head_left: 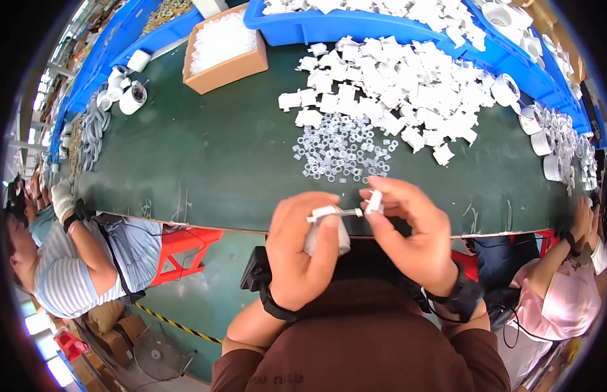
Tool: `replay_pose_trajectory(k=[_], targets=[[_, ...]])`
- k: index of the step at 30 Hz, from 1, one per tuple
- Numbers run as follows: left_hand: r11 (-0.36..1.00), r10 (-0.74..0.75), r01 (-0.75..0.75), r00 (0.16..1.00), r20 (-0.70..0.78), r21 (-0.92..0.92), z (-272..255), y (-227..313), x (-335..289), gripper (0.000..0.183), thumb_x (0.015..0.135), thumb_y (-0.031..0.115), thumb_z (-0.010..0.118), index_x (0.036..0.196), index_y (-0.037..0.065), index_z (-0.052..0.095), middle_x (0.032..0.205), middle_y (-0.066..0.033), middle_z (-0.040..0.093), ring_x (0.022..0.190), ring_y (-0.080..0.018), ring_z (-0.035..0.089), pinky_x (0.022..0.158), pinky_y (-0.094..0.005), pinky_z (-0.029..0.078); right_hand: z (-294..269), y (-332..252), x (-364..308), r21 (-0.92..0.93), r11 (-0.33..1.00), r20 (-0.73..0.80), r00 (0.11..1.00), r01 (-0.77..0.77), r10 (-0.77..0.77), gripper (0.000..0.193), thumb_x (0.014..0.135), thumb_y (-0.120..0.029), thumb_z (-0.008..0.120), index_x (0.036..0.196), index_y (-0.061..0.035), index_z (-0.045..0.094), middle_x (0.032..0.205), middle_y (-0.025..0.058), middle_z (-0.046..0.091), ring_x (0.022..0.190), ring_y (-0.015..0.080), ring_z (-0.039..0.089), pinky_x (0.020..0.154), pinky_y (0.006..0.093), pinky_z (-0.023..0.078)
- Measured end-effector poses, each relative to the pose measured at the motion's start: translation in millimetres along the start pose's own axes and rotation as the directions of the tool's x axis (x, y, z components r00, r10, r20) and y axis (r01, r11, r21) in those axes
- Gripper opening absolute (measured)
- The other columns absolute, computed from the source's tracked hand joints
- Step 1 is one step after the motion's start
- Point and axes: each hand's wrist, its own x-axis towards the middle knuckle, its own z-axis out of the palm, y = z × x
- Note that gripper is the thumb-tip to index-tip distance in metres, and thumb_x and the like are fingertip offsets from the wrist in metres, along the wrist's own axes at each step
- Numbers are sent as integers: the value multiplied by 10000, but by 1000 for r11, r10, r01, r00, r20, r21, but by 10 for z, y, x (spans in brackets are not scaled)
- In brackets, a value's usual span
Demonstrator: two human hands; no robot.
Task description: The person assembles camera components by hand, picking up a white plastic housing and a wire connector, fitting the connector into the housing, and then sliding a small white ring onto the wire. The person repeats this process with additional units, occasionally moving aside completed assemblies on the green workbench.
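Near the table's front edge, my left hand (297, 251) is closed on a white plastic piece (324, 212), pinched between thumb and fingers. A thin greyish rod (348, 212) reaches from that piece toward my right hand (418, 235). The right fingers grip a small white plastic part (375, 201) close to the rod's tip; whether the two touch I cannot tell. More white material (343, 240) shows below my left thumb, mostly hidden by the hand. Just beyond both hands lies a scatter of small clear plastic rings (343, 147). Behind it spreads a heap of white plastic fittings (395, 91).
A cardboard box (225, 72) of clear pieces stands on the green table (186, 144). Blue bins (356, 29) line the back. White round housings (132, 98) and grey rings (93, 127) lie left, more housings (506, 90) right. Co-workers sit on both sides; a red stool (186, 251) is at left.
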Motion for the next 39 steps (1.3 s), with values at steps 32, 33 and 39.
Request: replay_pose_trajectory(k=[32,33,39], targets=[[906,272,-219,957,-103,362,57,-140,31,455,997,276,343,1127,-31,654,1124,-177,675,954,-327,567,866,-400,425,476,17,17,-9,980,-98,975,200,-200,414,858,127,718,1254,31,643,1086,92,664,978,142,633,863,283,511],[906,272,-219,957,-102,363,59,-133,37,455,997,276,343,1127,-31,654,1124,-177,675,954,-327,567,866,-400,425,488,32,19,-129,945,-103,944,299,-313,412,854,122,724,1247,30,642,1074,96,661,954,144,628,842,281,507],[876,358,-292,927,-111,384,56,-195,61,393,982,287,448,1146,0,660,1072,-126,691,894,-299,595,834,-393,426,486,90,-16,-4,976,-105,970,218,-218,407,854,103,735,1241,29,634,1065,104,656,934,150,626,849,279,498]])
